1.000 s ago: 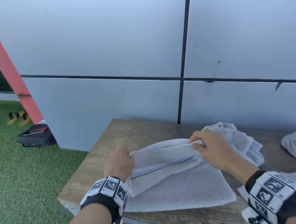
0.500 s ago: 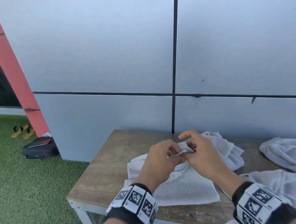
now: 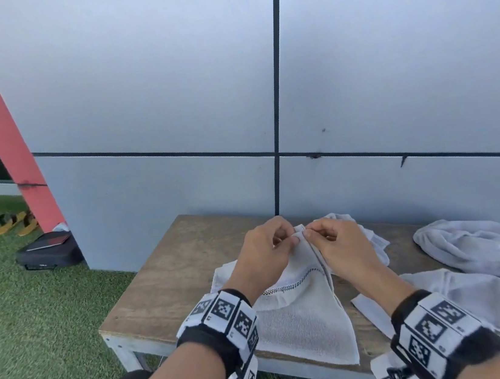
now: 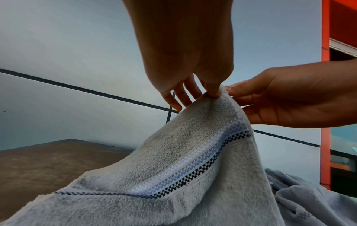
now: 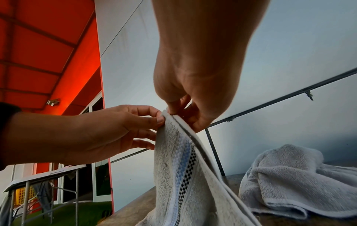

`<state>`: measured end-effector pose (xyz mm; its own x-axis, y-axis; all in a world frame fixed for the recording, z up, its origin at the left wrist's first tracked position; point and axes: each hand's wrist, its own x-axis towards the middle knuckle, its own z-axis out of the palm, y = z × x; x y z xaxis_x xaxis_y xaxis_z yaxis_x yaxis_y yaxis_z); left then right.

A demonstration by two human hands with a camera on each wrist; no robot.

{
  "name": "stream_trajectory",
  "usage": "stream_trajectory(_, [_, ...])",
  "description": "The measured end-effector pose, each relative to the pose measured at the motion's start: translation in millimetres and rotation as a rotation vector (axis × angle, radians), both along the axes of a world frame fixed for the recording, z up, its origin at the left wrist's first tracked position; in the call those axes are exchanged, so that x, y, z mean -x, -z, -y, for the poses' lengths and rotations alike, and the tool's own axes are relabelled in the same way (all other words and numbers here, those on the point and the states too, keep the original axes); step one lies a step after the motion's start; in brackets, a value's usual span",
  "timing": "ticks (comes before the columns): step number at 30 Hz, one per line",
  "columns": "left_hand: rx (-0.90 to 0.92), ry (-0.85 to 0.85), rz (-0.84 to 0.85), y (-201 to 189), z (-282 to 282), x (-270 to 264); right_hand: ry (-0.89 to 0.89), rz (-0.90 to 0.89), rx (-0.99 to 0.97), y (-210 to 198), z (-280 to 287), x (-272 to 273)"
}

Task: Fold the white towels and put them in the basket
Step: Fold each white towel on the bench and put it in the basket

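A white towel [image 3: 304, 319] with a dark checked stripe lies on the wooden table [image 3: 166, 289], its far edge lifted. My left hand [image 3: 293, 238] and right hand [image 3: 309, 234] meet above it, each pinching a corner, so the two corners touch. In the left wrist view my left hand [image 4: 214, 93] pinches the towel [image 4: 183, 175] at its peak, with the right hand [image 4: 231, 90] just beside it. In the right wrist view my right hand [image 5: 172, 112] nips the hem of the towel [image 5: 179, 175], and the left hand [image 5: 161, 120] holds the layer next to it.
Two more white towels lie crumpled on the table's right side, one at the back [image 3: 472, 242] and one nearer [image 3: 495, 303]. A grey panelled wall stands right behind the table. Green turf, a black bag [image 3: 47, 254] and sandals are at the left.
My hands were apart, holding the towel's far edge stretched between them. They have come together at the middle, bringing the two corners against each other.
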<state>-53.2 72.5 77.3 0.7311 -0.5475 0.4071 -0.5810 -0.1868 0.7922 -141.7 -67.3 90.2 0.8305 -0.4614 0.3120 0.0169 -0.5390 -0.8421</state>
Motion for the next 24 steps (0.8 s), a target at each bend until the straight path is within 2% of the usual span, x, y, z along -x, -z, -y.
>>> stream_trajectory(5, [-0.008, -0.015, -0.018, -9.1, 6.8, -2.7, 0.074, 0.026, 0.077, -0.3, 7.9, 0.0])
stream_trajectory(14, [-0.012, -0.07, -0.013, -8.7, 13.8, -4.2, 0.042, 0.011, -0.015, 0.3, 6.1, 0.9])
stream_trajectory(24, [0.025, -0.028, -0.08, -5.5, 15.3, -12.7, -0.024, -0.047, -0.162, -1.7, 3.7, -4.2])
